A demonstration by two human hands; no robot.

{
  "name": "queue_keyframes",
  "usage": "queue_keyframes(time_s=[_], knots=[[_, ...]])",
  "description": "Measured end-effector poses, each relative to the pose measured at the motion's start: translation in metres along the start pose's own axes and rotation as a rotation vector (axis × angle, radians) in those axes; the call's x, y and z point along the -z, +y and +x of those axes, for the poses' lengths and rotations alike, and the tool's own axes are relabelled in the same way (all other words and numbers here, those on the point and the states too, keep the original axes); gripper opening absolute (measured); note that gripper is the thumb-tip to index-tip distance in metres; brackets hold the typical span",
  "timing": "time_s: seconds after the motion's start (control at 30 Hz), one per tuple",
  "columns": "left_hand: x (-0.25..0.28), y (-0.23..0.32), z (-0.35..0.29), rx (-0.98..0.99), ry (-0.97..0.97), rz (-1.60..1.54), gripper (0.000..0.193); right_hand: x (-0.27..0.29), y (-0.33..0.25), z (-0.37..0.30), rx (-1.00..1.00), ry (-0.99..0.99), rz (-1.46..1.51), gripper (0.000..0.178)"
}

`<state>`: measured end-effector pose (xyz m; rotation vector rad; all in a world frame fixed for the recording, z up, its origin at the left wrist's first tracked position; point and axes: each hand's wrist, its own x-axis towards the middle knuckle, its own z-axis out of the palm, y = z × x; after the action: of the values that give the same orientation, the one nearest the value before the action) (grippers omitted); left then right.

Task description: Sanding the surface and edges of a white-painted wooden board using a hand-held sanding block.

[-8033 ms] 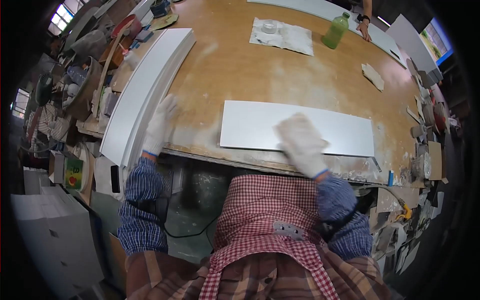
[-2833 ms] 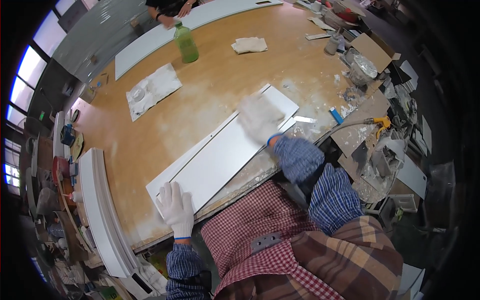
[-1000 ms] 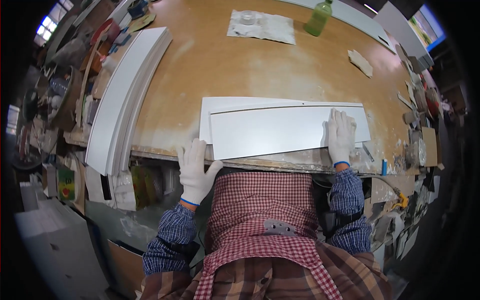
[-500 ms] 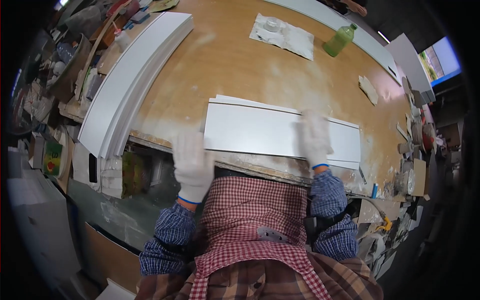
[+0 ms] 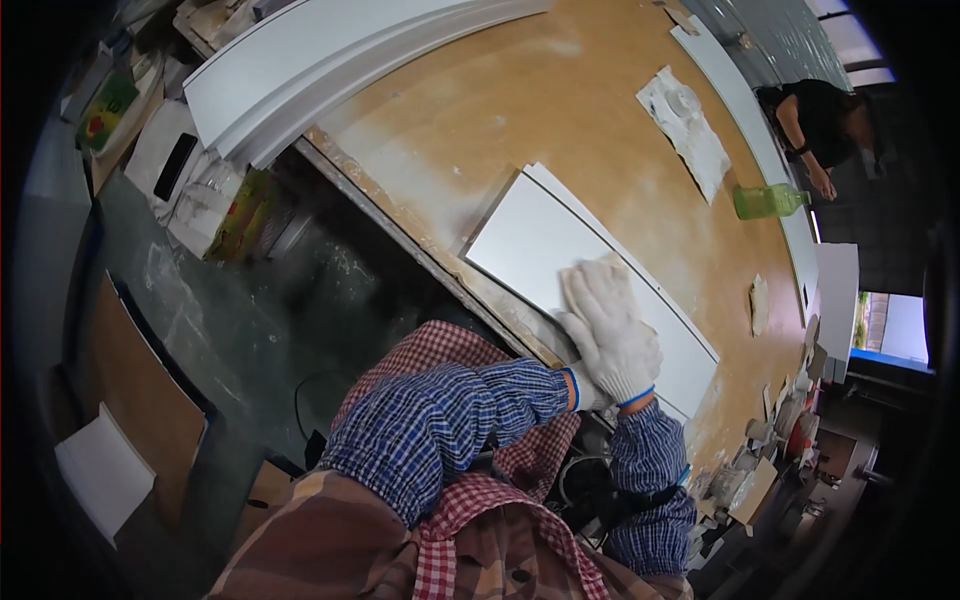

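Both gloved hands now bunched together near the panel's near edge, where half a second ago spread well apart. White panel (image 5: 590, 290) flat on dusty wooden bench (image 5: 520, 110), along its front edge. Right hand (image 5: 615, 335) pressed on panel over a pale pad, fingers together and flat. Left hand (image 5: 585, 385) tucked under right wrist; fingers hidden, cannot tell. Likely rubbing-down step; next stroke wants even pressure toward far end. Count: one panel, two gloves, one green bottle (image 5: 768, 201) beyond panel, one rag (image 5: 690, 125) beyond panel.
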<state>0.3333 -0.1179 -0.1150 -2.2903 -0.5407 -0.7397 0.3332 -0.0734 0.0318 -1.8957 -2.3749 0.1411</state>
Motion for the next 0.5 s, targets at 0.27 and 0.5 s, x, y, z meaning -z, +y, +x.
queue_keyframes(time_s=[0.27, 0.5], knots=[[0.02, -0.022, 0.0, -0.154, -0.149, -0.492, 0.053, -0.01, -0.026, 0.062, 0.463, -0.036, 0.192, 0.059], [0.03, -0.023, 0.002, -0.626, -0.042, 0.514, 0.053, 0.009, -0.006, 0.045, 0.375, -0.099, 0.227, 0.053]])
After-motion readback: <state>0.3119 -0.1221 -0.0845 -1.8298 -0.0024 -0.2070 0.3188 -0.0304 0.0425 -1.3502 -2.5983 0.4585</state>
